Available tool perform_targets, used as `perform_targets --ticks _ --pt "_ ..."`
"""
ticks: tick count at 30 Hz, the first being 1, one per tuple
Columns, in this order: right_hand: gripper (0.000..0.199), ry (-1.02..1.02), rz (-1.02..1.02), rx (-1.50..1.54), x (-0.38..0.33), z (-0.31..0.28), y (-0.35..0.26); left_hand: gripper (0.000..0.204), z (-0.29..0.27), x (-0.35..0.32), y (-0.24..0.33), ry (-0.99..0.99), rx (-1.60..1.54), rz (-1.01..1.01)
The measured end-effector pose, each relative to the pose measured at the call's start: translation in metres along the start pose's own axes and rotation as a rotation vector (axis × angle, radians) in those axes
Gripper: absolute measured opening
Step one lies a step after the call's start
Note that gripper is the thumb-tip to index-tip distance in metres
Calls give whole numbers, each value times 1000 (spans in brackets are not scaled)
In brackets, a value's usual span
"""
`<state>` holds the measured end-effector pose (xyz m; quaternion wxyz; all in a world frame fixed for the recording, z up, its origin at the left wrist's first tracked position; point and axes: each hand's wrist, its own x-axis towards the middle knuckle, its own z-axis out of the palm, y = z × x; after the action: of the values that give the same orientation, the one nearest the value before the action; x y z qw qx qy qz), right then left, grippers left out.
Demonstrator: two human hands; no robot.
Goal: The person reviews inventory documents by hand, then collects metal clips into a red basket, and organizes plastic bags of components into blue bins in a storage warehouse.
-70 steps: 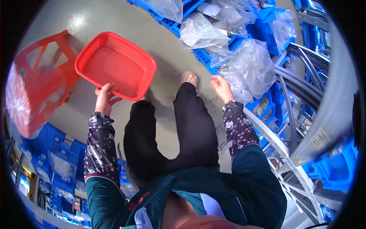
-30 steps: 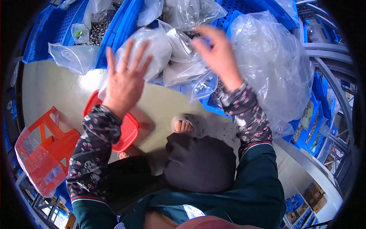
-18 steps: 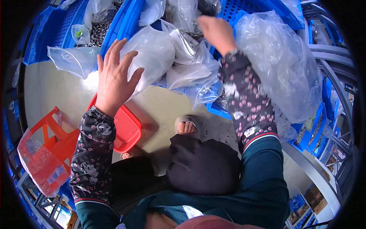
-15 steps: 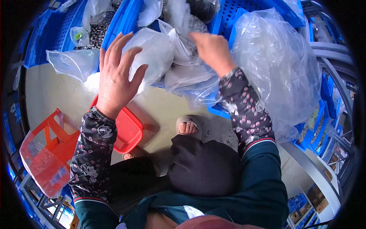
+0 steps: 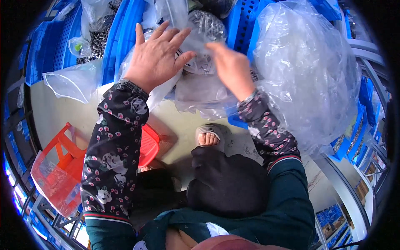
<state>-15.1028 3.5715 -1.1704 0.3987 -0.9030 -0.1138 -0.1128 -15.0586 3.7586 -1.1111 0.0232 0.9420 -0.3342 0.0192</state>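
My left hand (image 5: 160, 58) is open, its fingers spread, over the see-through plastic bags at the front of the blue crate. To its right, my right hand (image 5: 231, 68) is closed, thumb and forefinger pinched at the edge of a thin see-through plastic bag (image 5: 196, 45); motion blurs the fingertips. Beneath both hands, a whitish plastic bag (image 5: 204, 89) hangs over the crate's front. Behind them lies a bag of small dark pieces (image 5: 208, 26). My left hand hides part of the bags under it.
A large bundle of see-through plastic bags (image 5: 306, 71) fills the right side. Further left, a blue crate (image 5: 66, 39) stands beside small dark parts (image 5: 98, 43). On the floor are a red basket (image 5: 148, 146) and an orange-red plastic stool (image 5: 68, 162). Metal racking (image 5: 339, 183) stands at right.
My left hand has moved right and up, closer to my right hand, with its fingers still spread. My right hand has dropped slightly, still pinched. The view has shifted a little.
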Motion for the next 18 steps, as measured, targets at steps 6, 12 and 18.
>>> perform_targets --ticks 6,12,18 --pt "20 241 318 146 43 -23 38 45 4 -23 3 -93 18 -94" --pt "16 260 272 155 79 -24 40 51 -5 -40 10 -122 -8 -127" --pt "15 290 288 124 95 -31 63 56 -9 -46 15 -87 -44 -113"
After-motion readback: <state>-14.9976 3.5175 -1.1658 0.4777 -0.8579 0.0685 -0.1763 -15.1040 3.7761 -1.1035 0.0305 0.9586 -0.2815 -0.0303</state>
